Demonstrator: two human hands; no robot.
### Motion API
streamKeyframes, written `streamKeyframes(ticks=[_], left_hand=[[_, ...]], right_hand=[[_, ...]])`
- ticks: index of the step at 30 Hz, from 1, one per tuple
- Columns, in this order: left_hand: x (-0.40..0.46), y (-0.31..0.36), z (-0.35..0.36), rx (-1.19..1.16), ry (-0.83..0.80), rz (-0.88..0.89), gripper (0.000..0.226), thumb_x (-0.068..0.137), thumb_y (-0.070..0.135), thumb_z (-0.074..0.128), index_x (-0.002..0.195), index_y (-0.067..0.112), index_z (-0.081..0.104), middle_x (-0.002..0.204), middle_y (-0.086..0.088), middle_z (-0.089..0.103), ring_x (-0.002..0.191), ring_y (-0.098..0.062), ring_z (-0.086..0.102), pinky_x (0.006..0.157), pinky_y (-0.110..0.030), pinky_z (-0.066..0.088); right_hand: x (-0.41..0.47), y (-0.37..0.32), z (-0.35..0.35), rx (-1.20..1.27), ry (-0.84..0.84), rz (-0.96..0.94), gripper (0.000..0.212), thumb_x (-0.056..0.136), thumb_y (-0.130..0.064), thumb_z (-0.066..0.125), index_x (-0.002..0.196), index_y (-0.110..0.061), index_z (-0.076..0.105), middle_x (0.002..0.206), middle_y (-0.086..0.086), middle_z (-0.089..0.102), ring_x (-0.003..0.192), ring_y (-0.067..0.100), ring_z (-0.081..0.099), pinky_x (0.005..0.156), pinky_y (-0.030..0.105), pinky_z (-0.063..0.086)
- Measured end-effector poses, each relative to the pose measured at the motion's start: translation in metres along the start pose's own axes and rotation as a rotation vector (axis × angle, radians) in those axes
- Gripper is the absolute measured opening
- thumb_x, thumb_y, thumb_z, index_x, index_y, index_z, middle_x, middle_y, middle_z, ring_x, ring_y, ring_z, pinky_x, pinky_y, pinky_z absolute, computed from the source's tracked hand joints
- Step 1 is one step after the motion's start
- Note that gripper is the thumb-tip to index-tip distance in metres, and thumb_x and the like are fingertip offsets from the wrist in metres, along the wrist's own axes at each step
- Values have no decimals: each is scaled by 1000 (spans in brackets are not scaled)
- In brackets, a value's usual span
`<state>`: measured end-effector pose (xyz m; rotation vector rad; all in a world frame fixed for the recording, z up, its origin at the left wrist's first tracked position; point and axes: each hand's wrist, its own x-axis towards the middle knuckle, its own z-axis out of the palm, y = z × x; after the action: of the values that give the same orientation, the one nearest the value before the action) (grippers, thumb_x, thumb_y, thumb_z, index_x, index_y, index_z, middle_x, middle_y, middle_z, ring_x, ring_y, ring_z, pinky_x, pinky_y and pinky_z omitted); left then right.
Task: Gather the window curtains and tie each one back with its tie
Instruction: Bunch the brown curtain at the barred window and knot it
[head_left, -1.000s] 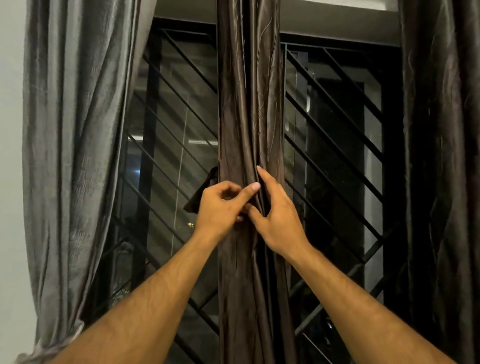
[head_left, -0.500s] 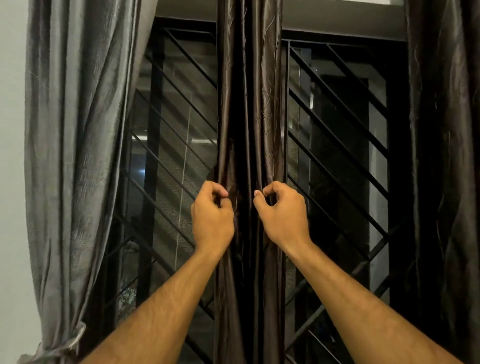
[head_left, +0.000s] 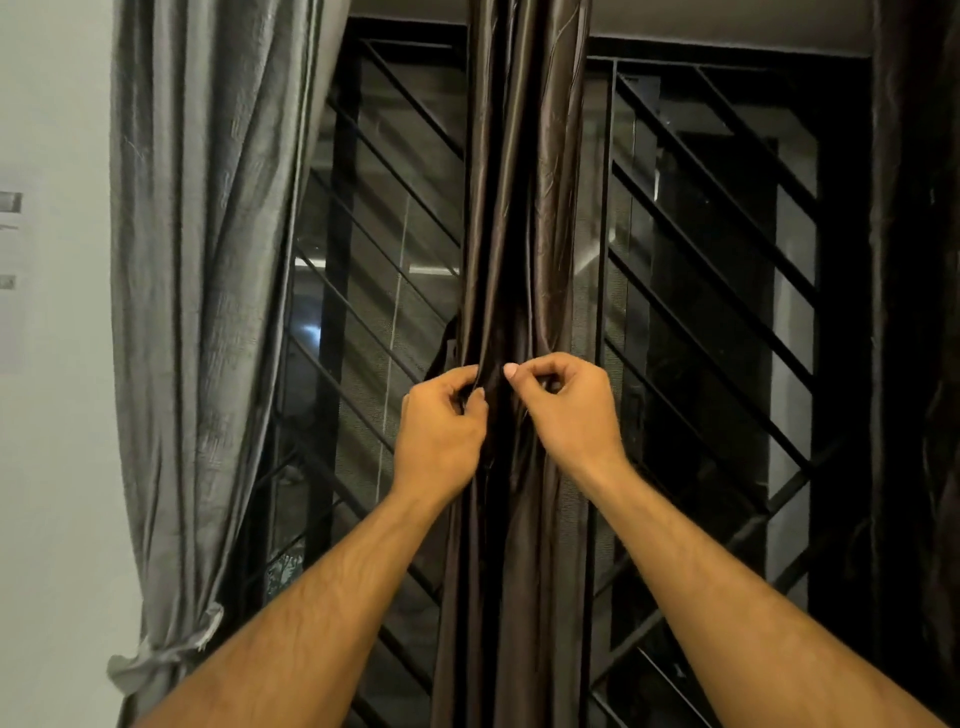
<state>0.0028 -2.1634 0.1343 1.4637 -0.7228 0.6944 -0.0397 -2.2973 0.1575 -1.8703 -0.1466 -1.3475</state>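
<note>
Brown curtain (head_left: 524, 208) hangs gathered down the middle of the barred window (head_left: 701, 312); I see my left hand (head_left: 441, 431) and right hand (head_left: 569, 410) each pinching its folds, close together. Grey curtain (head_left: 202, 260) at left is tied low with its tie (head_left: 166, 649).

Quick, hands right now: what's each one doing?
Left hand: fingers curled, pinching the brown curtain.
Right hand: fingers curled, pinching the same curtain's folds.

Three curtains: one grey (head_left: 208, 312), two brown (head_left: 524, 208) (head_left: 919, 364). One tie (head_left: 171, 649), on the grey. Two hands (head_left: 441, 431) (head_left: 569, 410), two barred window panes (head_left: 384, 260) (head_left: 717, 312).
</note>
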Motion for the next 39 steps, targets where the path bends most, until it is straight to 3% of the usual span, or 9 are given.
streamKeyframes(ticks=[3, 9, 13, 17, 21, 26, 30, 33, 39], left_hand=[[-2, -1, 0, 13, 89, 5, 34, 98, 14, 64, 132, 14, 68, 118, 1, 76, 109, -10, 71, 99, -40, 57], [-9, 7, 5, -51, -176, 55, 32, 82, 29, 59, 106, 30, 80, 89, -2, 80, 86, -26, 76, 80, -50, 62], [-3, 2, 6, 100, 181, -11, 30, 89, 26, 66, 114, 15, 79, 89, 6, 78, 73, 0, 68, 62, -6, 47], [1, -7, 12, 178, 202, -50, 40, 94, 33, 70, 128, 14, 70, 119, 3, 74, 92, 8, 56, 62, 8, 36], [7, -9, 25, 193, 144, -49, 55, 89, 52, 73, 128, 13, 69, 121, 3, 71, 115, -10, 64, 84, -16, 44], [18, -10, 34, 242, 163, -81, 15, 97, 26, 67, 100, 17, 77, 80, 6, 74, 65, -4, 66, 57, -17, 50], [6, -10, 27, 141, 214, 28, 16, 88, 22, 72, 73, 22, 68, 51, 8, 59, 48, 0, 58, 39, -12, 37], [-3, -6, 22, 111, 221, 118, 16, 86, 23, 73, 72, 21, 64, 53, 6, 58, 48, -5, 54, 40, -14, 35], [-12, -2, 18, 85, 173, 176, 19, 96, 15, 64, 111, 26, 58, 70, 9, 65, 55, 0, 61, 44, -11, 40]], right_hand=[[-3, 2, -1, -39, 69, 21, 8, 93, -31, 74, 94, -24, 76, 82, -14, 72, 77, -9, 66, 69, 12, 53], [-3, -8, 2, -6, -9, 9, 32, 91, -46, 72, 81, -16, 76, 70, -3, 72, 67, 10, 68, 63, 33, 54], [0, 1, -3, -51, 118, 72, 22, 96, -20, 65, 74, -14, 66, 57, 1, 61, 48, 12, 54, 51, 30, 46], [-4, 7, -10, 8, 134, 76, 19, 95, -17, 65, 76, -19, 68, 52, -5, 58, 41, 2, 48, 41, 17, 38], [-3, 5, -13, 1, 97, 32, 21, 94, -20, 66, 74, -16, 66, 59, 6, 63, 49, 10, 52, 48, 32, 43], [-7, 7, -10, -49, 110, 9, 17, 97, -23, 65, 81, -18, 66, 49, -16, 57, 41, 2, 49, 42, 12, 35], [-4, 9, -10, -182, 93, 13, 21, 100, -29, 57, 92, -16, 71, 67, -8, 68, 61, 6, 64, 55, 21, 46], [-4, 4, -2, -154, 13, 25, 37, 101, -31, 54, 65, -24, 57, 55, -14, 58, 54, 3, 54, 55, 26, 39], [-6, -12, 17, 101, -225, 166, 50, 108, -41, 43, 94, -5, 74, 96, 8, 75, 92, 22, 70, 84, 40, 54]])
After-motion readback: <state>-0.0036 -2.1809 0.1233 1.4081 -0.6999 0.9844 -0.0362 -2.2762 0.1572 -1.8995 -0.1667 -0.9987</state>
